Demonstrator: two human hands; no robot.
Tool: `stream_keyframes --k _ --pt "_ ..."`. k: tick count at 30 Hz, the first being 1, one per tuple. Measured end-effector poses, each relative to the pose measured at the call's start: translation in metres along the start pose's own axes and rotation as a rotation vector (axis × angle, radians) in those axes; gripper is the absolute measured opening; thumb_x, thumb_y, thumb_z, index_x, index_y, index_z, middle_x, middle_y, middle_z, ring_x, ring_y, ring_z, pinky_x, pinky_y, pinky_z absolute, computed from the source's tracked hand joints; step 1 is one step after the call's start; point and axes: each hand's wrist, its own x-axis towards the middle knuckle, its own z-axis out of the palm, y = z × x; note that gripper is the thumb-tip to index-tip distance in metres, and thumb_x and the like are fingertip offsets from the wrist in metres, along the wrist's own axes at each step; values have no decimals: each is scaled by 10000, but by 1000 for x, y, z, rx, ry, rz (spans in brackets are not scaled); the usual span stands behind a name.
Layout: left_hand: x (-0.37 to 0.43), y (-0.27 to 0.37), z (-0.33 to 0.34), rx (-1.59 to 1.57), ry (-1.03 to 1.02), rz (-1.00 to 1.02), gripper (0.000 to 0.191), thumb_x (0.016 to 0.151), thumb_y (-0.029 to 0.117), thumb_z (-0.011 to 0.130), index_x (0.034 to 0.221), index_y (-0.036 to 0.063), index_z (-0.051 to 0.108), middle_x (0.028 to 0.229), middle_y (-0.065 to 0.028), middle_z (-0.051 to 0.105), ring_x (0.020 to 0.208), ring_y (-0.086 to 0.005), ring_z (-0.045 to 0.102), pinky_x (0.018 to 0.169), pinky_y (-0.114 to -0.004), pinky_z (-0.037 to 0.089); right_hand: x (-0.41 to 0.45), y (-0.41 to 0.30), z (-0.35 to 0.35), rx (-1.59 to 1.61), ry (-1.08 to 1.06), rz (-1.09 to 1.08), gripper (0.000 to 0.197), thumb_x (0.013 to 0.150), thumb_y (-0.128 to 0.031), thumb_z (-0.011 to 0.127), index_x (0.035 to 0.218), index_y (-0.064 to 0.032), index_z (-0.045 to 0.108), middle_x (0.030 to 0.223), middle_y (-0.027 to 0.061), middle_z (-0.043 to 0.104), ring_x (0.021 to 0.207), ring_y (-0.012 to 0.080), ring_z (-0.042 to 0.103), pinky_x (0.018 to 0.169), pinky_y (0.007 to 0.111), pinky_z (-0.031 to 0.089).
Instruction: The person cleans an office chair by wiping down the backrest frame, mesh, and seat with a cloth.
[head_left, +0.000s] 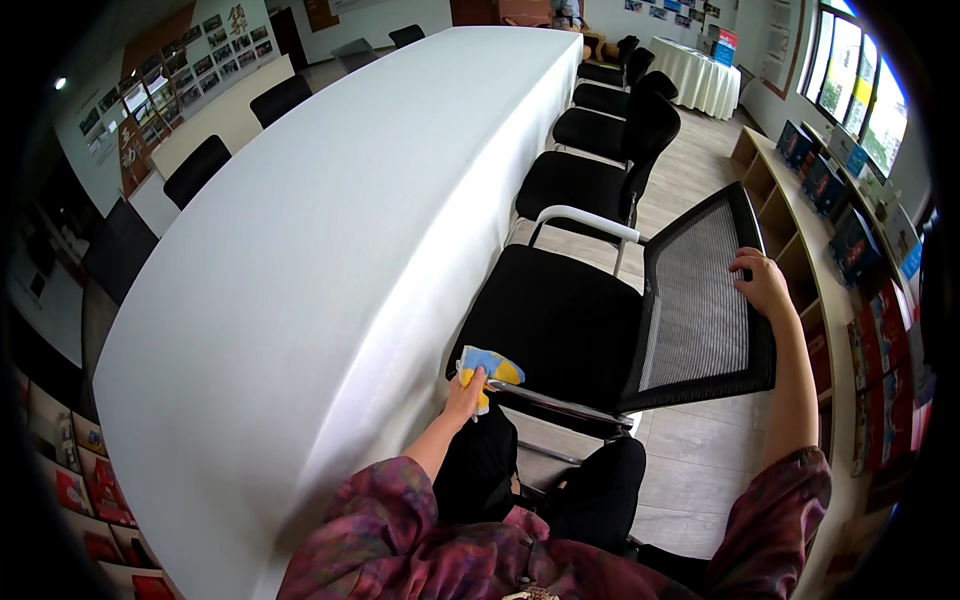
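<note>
My left hand (465, 394) grips a blue and yellow cloth (491, 365) at the front end of the near chrome armrest (559, 403). This armrest belongs to a black chair (555, 322) with a padded seat and a mesh backrest (697, 300). The chair's far armrest (589, 219) looks pale along its top. At the top rim of the backrest rests my right hand (761, 281), its fingers curled over the frame. The seat's front edge is close to the white cloth-covered table (300, 247).
A row of black chairs (577, 180) lines the table's right side. Behind the backrest runs a low wooden shelf (787, 225) with boxes (851, 244) on top. More chairs (196, 171) stand along the left. A person (566, 15) is at the far end.
</note>
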Motion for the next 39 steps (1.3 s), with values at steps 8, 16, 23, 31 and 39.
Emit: stream_keyframes --k 8,16,23,31,39 --pt "18 -21 -11 -145 -78 -310 646 851 566 478 1206 27 502 1089 -73 552 960 -155 517 826 -294 414 1 8 5 10 39 10 234 636 -46 641 865 -79 676 1128 43 593 990 268 578 859 370 462" --pt "19 -40 -8 0 29 -222 620 861 555 456 1150 16 561 1141 -171 572 1052 -273 543 871 -329 422 -1 5 7 4 65 21 216 646 -48 636 854 -87 675 1101 26 603 974 263 584 841 371 469" --pt "-36 7 7 764 232 599 378 891 352 478 1074 48 606 1126 -188 561 1130 -365 447 1016 -522 261 -2 1 6 -34 70 24 193 655 -42 631 838 -82 678 1100 30 606 960 263 592 834 369 476" --pt "-77 46 60 783 -116 915 429 762 264 586 1039 -63 603 1202 -281 465 1255 -407 311 1056 -525 192 -2 3 8 -95 46 30 193 669 -67 635 857 -79 679 1137 28 592 998 272 573 865 380 462" --pt "-116 52 144 841 -323 989 487 817 299 501 1140 -60 564 1264 -250 462 1278 -404 296 1067 -550 137 0 0 6 -106 49 26 160 697 -86 635 849 -65 679 1125 36 596 987 266 579 858 377 465"
